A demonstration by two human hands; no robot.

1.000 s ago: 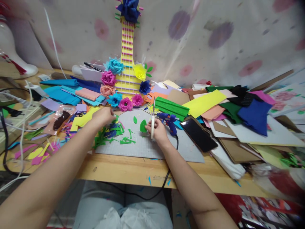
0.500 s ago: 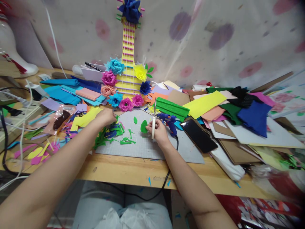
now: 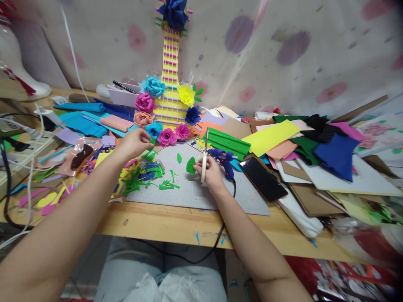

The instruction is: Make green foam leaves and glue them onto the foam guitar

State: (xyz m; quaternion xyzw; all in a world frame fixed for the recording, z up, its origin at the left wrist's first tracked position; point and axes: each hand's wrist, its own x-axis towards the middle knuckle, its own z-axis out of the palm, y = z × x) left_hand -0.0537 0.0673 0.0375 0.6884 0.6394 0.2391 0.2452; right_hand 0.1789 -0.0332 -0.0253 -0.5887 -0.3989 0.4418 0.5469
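My left hand (image 3: pixel 135 143) is raised over the left part of the cutting mat (image 3: pixel 201 200), fingers closed on a small green paper leaf (image 3: pixel 152 144). Just below it lie more green leaf pieces (image 3: pixel 149 156). White-handled scissors (image 3: pixel 203 168) rest in my right hand (image 3: pixel 211 174), blades pointing up and away. Between the fingertips of that same hand is a larger green leaf (image 3: pixel 190 165). One loose leaf (image 3: pixel 179 158) lies on the mat between my hands. Behind stands a yellow paper guitar (image 3: pixel 170 79) trimmed with colourful paper flowers.
A blue glue gun (image 3: pixel 224 160) lies right beside my right hand, its black cord running off the table edge. A phone (image 3: pixel 262 179) is further right. Green crepe paper (image 3: pixel 228 143) and stacked sheets fill the right side; paper scraps (image 3: pixel 138 176) cover the left.
My left hand has lifted up from the scrap pile, with a green leaf now showing at its fingertips. My right hand stays in place with the scissors and leaf.
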